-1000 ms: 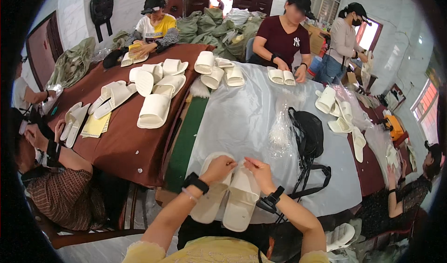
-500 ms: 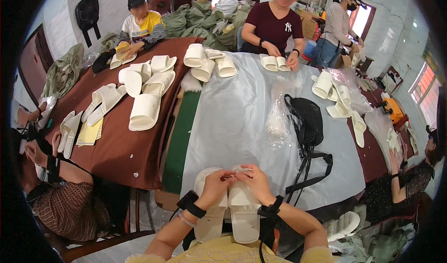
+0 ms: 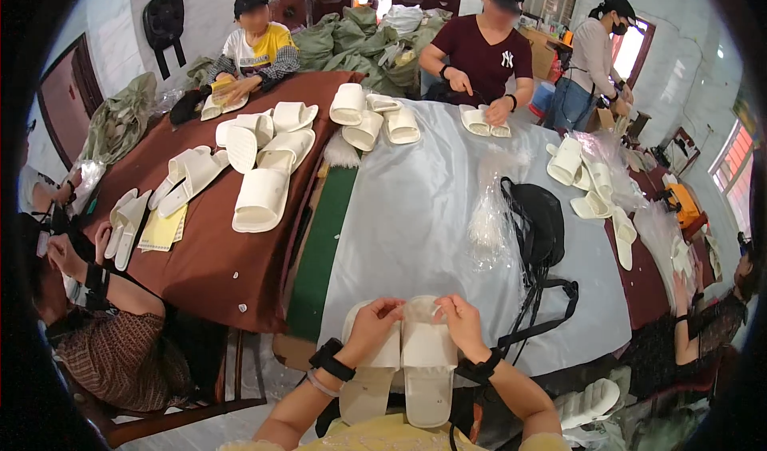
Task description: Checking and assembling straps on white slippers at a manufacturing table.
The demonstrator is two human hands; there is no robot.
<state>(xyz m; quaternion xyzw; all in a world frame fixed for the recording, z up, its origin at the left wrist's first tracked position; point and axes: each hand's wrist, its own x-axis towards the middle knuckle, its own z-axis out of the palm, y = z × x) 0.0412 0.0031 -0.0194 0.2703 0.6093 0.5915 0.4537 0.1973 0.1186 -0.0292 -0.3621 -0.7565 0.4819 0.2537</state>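
A pair of white slippers lies side by side at the near table edge, toes pointing away from me: a left slipper (image 3: pixel 365 395) and a right slipper (image 3: pixel 427 347). My left hand (image 3: pixel 375 325) is over the toe end of the left slipper, its fingertips pinched near the gap between the two. My right hand (image 3: pixel 463 325) is at the toe opening of the right slipper, thumb and fingers closed together. Whatever either pinch holds is too small to make out. Dark bands circle both wrists.
A black backpack (image 3: pixel 537 227) with loose straps lies to the right, beside clear plastic bags (image 3: pixel 491 219). More white slippers (image 3: pixel 262 199) and yellow sheets (image 3: pixel 163 229) lie on the brown cloth (image 3: pixel 200 283) at left. Co-workers sit or stand around the tables.
My hands have moved apart from meeting between the slippers, the right one going rightward. The whole view has shifted slightly. A co-worker across the table has changed hand position over slippers.
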